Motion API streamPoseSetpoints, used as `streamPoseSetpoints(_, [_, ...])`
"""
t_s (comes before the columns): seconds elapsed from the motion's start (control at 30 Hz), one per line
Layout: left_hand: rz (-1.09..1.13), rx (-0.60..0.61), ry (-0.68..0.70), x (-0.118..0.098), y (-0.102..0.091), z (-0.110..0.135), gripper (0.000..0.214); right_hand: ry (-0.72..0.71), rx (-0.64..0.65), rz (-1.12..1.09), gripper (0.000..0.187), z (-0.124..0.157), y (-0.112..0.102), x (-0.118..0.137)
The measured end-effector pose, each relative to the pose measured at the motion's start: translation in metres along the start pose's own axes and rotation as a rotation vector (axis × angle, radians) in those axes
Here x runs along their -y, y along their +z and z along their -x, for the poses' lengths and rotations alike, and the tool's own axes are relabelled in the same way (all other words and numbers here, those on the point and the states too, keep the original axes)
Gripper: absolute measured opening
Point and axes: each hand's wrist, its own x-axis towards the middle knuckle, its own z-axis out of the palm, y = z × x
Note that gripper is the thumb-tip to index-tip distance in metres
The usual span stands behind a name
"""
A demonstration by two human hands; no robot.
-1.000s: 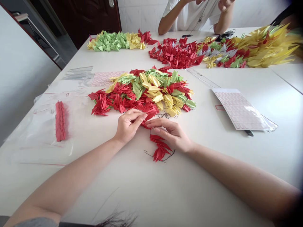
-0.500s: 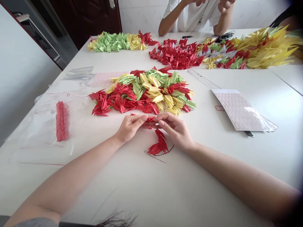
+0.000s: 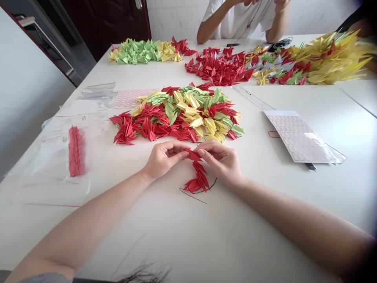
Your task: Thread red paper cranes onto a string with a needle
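Your left hand [image 3: 165, 159] and your right hand [image 3: 219, 161] are close together above the white table [image 3: 265, 224], just near of the big pile. The hands are not spread: the fingers of both curve inward, and from two sides they pinch the top red paper crane [image 3: 193, 155] between the fingertips. Toward you from this crane, more red paper cranes [image 3: 198, 179] lie on the table in a short line, and a dark thread [image 3: 203, 191] curves around them.

The big pile of folded paper cranes [image 3: 176, 116] in red, green and yellow is just far of your hands. On your left lies a clear plastic bag [image 3: 50, 157], and a tight stack of red cranes [image 3: 75, 151] sits on it. Far of this bag is a sheet of pink-outlined blank labels [image 3: 132, 98]. On your right is a second label sheet [image 3: 299, 135], and beyond it a clear ruler [image 3: 251, 97]; its printed marks are too small to read, and you can read no words on the labels.

At the far side, long spreads of red, green and yellow cranes [image 3: 218, 67] cover the table. Behind them, a co-worker in a white T-shirt [image 3: 235, 19] sits with both forearms raised.
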Motion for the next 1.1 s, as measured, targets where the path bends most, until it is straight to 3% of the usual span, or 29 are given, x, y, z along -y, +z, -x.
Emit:
streamPoseSetpoints(0.2, [0.060, -0.048, -0.054, -0.0018, 0.0009, -0.0009, 0.035, -0.093, -0.108, 0.072, 0.017, 0.0025, 0.0005, -0.0026])
streamPoseSetpoints(0.4, [0.063, -0.024, -0.036, 0.0003, 0.0029, -0.0005, 0.032, 0.061, 0.071, 0.065, 0.033, -0.0010, 0.0013, -0.0065])
streamPoseSetpoints(0.53, [0.000, 0.004, -0.020, 0.0015, 0.0029, 0.0000, 0.028, 0.061, 0.107, 0.086, 0.037, -0.0031, 0.0000, -0.0032])
streamPoseSetpoints(0.73, [-0.046, 0.054, -0.022, -0.0014, -0.0010, 0.0003, 0.028, 0.181, 0.181, -0.032, 0.048, -0.0060, -0.0029, -0.0021])
streamPoseSetpoints(1.1, [-0.202, 0.108, 0.014, -0.0064, -0.0007, 0.0025, 0.023, 0.285, 0.246, -0.081, 0.035, -0.0047, -0.0023, -0.0009])
